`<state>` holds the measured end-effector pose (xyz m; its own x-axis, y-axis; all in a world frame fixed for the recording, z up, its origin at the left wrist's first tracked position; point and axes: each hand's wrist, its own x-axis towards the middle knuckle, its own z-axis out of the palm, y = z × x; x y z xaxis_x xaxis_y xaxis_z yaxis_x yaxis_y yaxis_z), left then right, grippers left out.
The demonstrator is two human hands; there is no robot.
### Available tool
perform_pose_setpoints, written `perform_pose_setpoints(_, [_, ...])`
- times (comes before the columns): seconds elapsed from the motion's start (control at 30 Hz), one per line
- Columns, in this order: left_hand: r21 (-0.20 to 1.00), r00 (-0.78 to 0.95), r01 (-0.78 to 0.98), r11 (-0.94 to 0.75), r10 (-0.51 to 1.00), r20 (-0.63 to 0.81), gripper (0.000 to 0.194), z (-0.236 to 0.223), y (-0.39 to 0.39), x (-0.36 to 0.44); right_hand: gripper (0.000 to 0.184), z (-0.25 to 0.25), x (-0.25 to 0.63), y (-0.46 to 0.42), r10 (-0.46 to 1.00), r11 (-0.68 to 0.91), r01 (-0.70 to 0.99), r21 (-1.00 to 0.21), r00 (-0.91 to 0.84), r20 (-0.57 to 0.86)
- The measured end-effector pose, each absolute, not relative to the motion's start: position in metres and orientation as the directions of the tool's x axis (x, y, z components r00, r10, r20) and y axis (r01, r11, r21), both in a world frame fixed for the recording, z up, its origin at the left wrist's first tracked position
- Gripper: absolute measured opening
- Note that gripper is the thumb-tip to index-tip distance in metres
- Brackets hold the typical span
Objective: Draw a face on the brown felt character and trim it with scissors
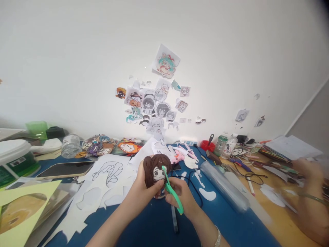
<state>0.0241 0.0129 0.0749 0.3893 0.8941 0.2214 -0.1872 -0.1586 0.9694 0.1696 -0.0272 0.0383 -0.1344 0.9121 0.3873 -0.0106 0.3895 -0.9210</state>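
Note:
My left hand (140,187) grips the side of a flat, hand-sized cartoon doll's head (156,168) with raised brown hair, a side tuft and a pale face. Its thumb presses on the lower edge. Closed around a slim mint-green hand tool (174,199) is my right hand (183,195). The tool's narrow tip lies over the face near one eye, and its wider curved end sticks out below my fingers. I cannot make out whether it is scissors or tweezers. A dark pen-like stick (174,221) lies on the blue mat (144,226) beneath my hands.
Cut paper sheets (102,185) and a phone (65,169) lie left, near a white-green tub (15,157). A pink glue gun (177,156), clear plastic roll (223,185), bottles (222,142) and red pot (207,145) lie right. Another person's blurred hand (309,171) is at far right.

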Motion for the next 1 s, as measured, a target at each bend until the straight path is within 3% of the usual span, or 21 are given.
perform_pose_setpoints(0.63, [0.966,0.444,-0.232,-0.111,0.872,0.206,0.072,0.075,0.013,0.024,0.042,0.048,0.168,-0.034,0.928,0.369,0.08,-0.926,-0.08,0.363])
perform_pose_setpoints(0.83, [0.97,0.462,-0.2,-0.141,0.859,0.221,0.07,0.071,0.019,0.02,0.036,0.044,0.167,-0.032,0.923,0.379,0.028,-0.925,-0.085,0.376])
perform_pose_setpoints(1.0, [0.969,0.473,-0.185,-0.164,0.85,0.234,0.061,0.069,0.02,0.02,0.044,0.042,0.168,-0.031,0.92,0.378,-0.018,-0.926,-0.103,0.377])
